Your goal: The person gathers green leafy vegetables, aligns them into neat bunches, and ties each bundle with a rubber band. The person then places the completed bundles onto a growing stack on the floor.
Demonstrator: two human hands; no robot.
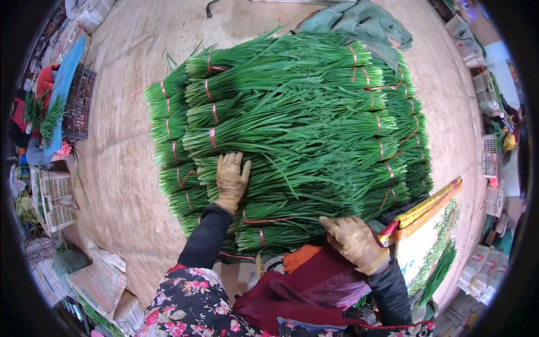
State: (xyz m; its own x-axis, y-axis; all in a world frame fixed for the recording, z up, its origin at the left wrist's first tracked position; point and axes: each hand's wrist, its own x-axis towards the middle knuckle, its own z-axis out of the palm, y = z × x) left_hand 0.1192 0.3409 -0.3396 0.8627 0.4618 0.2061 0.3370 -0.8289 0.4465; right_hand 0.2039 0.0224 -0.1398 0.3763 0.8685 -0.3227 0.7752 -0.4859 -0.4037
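Bare dirt floor (135,168) bears stacked chive bundles (292,140); left hand (232,180) flat, grip open; right hand (353,241) curled, holding nothing.

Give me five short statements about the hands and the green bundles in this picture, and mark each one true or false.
1. The left hand lies flat on top of the stack of green bundles. True.
2. Both hands are bare. False: both wear worn tan gloves.
3. The bundles are tied with red bands. True.
4. The right hand is raised high above the stack. False: it rests at the stack's near edge, by the dark red cloth.
5. The stack stands in a blue crate. False: it lies on a bare tan floor.
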